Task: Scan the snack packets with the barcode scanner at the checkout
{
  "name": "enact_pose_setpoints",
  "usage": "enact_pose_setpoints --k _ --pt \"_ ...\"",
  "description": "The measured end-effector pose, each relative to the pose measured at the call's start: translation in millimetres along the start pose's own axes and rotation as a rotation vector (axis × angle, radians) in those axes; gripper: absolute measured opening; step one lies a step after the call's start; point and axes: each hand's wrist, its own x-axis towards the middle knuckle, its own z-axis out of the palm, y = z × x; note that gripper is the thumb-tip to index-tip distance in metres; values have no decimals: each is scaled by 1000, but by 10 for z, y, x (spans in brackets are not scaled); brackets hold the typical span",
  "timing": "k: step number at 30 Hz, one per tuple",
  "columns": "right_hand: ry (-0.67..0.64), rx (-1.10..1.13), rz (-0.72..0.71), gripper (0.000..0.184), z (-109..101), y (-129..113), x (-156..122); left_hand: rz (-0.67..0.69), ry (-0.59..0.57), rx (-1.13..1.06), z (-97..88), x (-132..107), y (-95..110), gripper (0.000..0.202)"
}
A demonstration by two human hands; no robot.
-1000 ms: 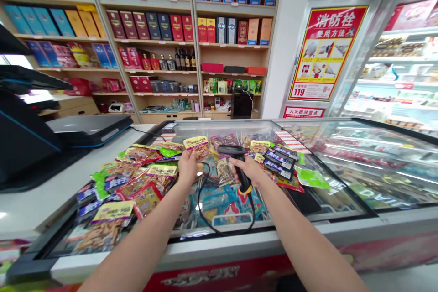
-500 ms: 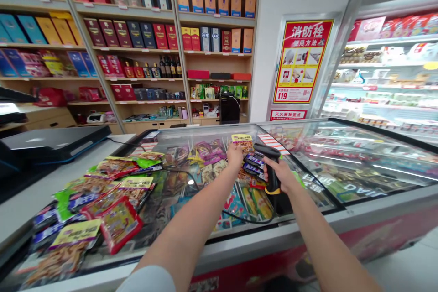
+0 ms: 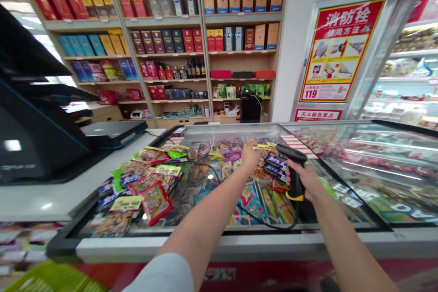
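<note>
My left hand (image 3: pixel 251 155) reaches over the far part of a glass-topped chest freezer (image 3: pixel 226 242), its fingers on a thin yellow-labelled snack packet (image 3: pixel 263 147). My right hand (image 3: pixel 306 180) is shut around the grip of a black handheld barcode scanner (image 3: pixel 294 182) with yellow trim. Its head points to the left, just above dark blue snack packets (image 3: pixel 275 166). A black scanner cable (image 3: pixel 267 221) loops over the glass. A heap of red and yellow snack packets (image 3: pixel 150 196) lies on the lid to the left of both hands.
A white counter (image 3: pixel 51 200) on the left carries a black till terminal (image 3: pixel 34 132) and a flat grey device (image 3: pixel 112 133). Wooden shelves of boxed liquor (image 3: pixel 164 41) stand behind the freezer. A lit display fridge (image 3: pixel 407 82) stands at the right, and a green basket (image 3: pixel 48 279) at bottom left.
Both hands have moved right across the freezer lid, the left with the yellow-labelled packet and the right with the scanner. The head view has also shifted, and the heap stays at the left.
</note>
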Motion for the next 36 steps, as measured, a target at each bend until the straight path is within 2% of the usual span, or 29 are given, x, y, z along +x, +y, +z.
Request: enact_pose_setpoints --k 4,7,9,13,15,17,20,23,27,30,33,36 --pt "-168 -14 62 37 267 134 -1 32 75 13 -666 -194 -425 22" --pt "-303 -83 75 37 525 213 -9 17 184 135 -1303 -441 -754 25" --pt "-368 -123 49 38 708 236 -28 -1 227 290 -1743 -620 -937 29" --pt "-462 -165 13 39 1081 207 -93 -131 246 648 -2528 -919 -1200 42" --pt "-494 -175 29 40 1262 167 -124 -228 214 796 -2813 -1025 -1283 46" --pt "-511 -171 39 42 1430 125 -145 -297 128 891 -3000 -1106 -1326 45" --pt "-535 -154 34 41 1628 76 -158 -344 -3 953 -3121 -1189 -1301 37" --pt "-560 -158 42 40 1738 48 -175 -395 -60 932 -3145 -1231 -1221 30" --pt "-583 -180 55 38 1778 31 -224 -339 -64 664 -3170 -1205 -1183 19" --pt "-599 -189 65 39 1787 47 -237 -246 34 378 -3167 -1098 -1198 14" --pt "-603 -194 65 40 1816 88 -208 -183 233 180 -3089 -896 -1175 15" --pt "-624 -217 60 42 1866 139 -155 -144 423 58 -2915 -625 -1118 16"
